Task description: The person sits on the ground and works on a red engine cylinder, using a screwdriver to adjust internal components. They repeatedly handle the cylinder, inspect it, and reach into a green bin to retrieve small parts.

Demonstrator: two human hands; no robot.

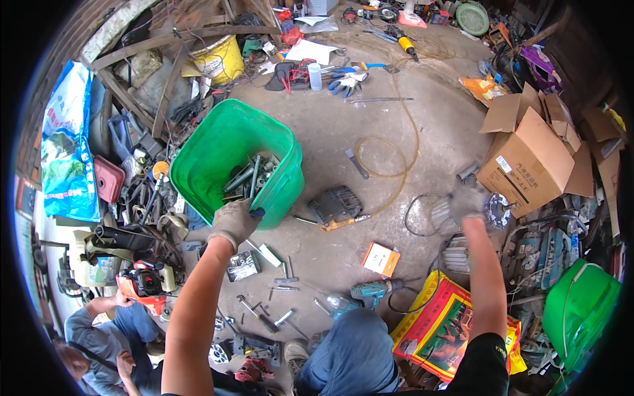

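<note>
My left hand (234, 221), in a grey work glove, is closed on the near rim of a tall green plastic bin (284, 188). A small dark blue piece shows beside its fingers. Inside the bin lie several metal rods and fittings (249, 177). On the right, my gloved right hand (467, 202) reaches down over a grey ribbed metal part (444, 216); its fingers are smeared and what they touch is unclear. A round dark-and-silver part (498, 210) sits just right of that hand, and a short grey cylinder (467, 173) lies beyond it.
An open cardboard box (528, 165) stands at right, above machine parts. A black tool case (335, 206), orange-white box (380, 259), teal drill (375, 289) and hammer (259, 314) lie on the floor. A person (112, 343) sits at lower left beside a red-and-black engine (146, 280).
</note>
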